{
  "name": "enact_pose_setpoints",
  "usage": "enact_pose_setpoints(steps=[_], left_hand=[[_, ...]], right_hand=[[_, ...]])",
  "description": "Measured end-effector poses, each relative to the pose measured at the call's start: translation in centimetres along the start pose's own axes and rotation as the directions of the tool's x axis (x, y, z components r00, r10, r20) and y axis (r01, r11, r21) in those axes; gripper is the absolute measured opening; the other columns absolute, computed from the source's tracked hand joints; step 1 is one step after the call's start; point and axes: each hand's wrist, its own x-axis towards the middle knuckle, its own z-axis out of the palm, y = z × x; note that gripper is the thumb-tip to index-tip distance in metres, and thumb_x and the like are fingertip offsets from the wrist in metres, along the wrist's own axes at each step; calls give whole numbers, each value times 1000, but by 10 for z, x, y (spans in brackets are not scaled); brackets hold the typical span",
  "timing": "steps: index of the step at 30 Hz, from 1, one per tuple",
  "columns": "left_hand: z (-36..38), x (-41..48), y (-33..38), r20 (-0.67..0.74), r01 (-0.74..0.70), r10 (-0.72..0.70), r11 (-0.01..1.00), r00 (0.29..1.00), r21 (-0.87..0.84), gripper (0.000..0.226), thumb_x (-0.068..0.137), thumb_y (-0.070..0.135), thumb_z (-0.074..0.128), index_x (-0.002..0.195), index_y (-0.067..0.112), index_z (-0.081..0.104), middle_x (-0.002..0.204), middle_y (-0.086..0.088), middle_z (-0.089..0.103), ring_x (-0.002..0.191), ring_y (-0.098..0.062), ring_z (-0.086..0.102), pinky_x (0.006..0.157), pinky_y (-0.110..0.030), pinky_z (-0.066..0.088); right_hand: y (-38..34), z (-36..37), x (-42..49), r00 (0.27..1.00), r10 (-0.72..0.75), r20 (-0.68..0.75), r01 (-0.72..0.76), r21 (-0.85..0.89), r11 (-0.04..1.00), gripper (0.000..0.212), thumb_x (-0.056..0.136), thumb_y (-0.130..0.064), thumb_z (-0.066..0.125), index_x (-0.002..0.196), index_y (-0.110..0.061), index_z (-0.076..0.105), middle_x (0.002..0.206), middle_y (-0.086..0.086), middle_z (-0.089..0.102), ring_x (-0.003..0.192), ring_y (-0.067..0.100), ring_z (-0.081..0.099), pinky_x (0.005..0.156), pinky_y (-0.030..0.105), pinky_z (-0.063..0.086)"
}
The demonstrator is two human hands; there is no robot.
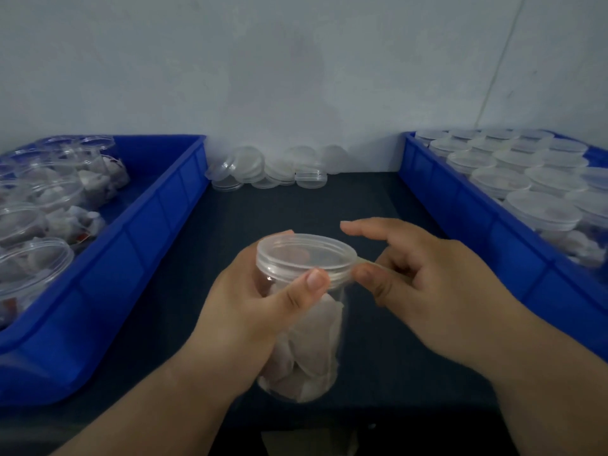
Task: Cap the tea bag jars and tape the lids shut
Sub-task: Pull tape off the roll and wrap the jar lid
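Note:
A clear plastic jar (312, 350) full of white tea bags is held above the dark table, with a translucent lid (304, 253) sitting on its mouth. My left hand (250, 311) grips the jar's body, its thumb pressed against the lid's rim. My right hand (424, 278) pinches a thin strip of clear tape (368, 261) at the lid's right edge, index finger stretched out over the lid. Where the tape runs on the rim is hard to make out.
A blue bin (138, 245) on the left holds several uncapped jars of tea bags. A blue bin (460, 205) on the right holds several capped jars. Loose lids (263, 169) lie piled against the back wall. The dark table (296, 205) stretches between the bins.

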Motion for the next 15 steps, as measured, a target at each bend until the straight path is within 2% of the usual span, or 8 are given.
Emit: enact_pose_setpoints(steps=[2,4,6,8,10,11,13,15], left_hand=[[-1,-1,-2,-7,87,-88,994,996,-64,33,66,72,71,98,62,70,108,19,75,100,-4,72,75,-23,60],[-3,-1,-6,-58,204,-219,960,974,-192,39,57,68,73,95,57,74,114,12,74,102,-11,73,87,-40,59],[-5,-1,-10,-88,278,-311,922,946,-271,59,49,65,76,104,44,74,116,6,74,102,-16,74,91,-47,56],[-4,-1,-11,-84,313,-351,902,932,-299,79,47,63,78,120,37,63,107,6,77,100,-16,75,90,-47,56],[-2,-2,-11,-78,335,-379,883,922,-330,89,45,61,81,126,32,59,102,4,78,97,-17,76,83,-43,59],[-2,-2,-10,-63,333,-374,881,925,-337,87,45,60,84,125,31,62,101,3,79,96,-17,76,78,-39,60],[-2,-3,-8,6,294,-310,894,951,-338,69,46,64,90,107,35,76,100,0,79,93,-18,77,69,-32,61],[-3,-5,-5,42,274,-276,904,960,-329,60,48,72,87,95,36,80,100,-3,79,92,-20,77,68,-28,60]], right_hand=[[3,-7,2,999,18,28,-22,117,993,49,79,-69,45,127,-58,44,68,-14,67,62,0,62,57,7,43],[7,-13,3,999,-14,33,9,148,989,46,81,-64,46,127,-58,45,66,-10,66,57,2,59,53,6,40],[9,-16,3,998,-45,42,38,156,987,45,83,-60,48,128,-58,44,68,-7,63,56,4,56,52,7,40],[13,-17,4,998,-52,46,43,167,985,45,84,-58,50,129,-59,45,69,-6,62,57,6,55,52,8,40],[16,-15,5,998,-42,52,34,159,987,45,83,-58,52,128,-61,46,71,-7,63,58,7,56,53,8,41],[17,-12,6,998,-32,55,23,156,988,45,82,-60,52,126,-63,47,72,-8,63,60,6,57,54,8,42],[18,-8,7,999,-2,51,-6,164,986,45,79,-62,54,124,-66,47,73,-8,64,62,6,59,58,8,44],[19,-4,9,999,30,38,-36,181,983,48,75,-65,57,122,-66,48,73,-9,65,65,5,61,62,8,45]])
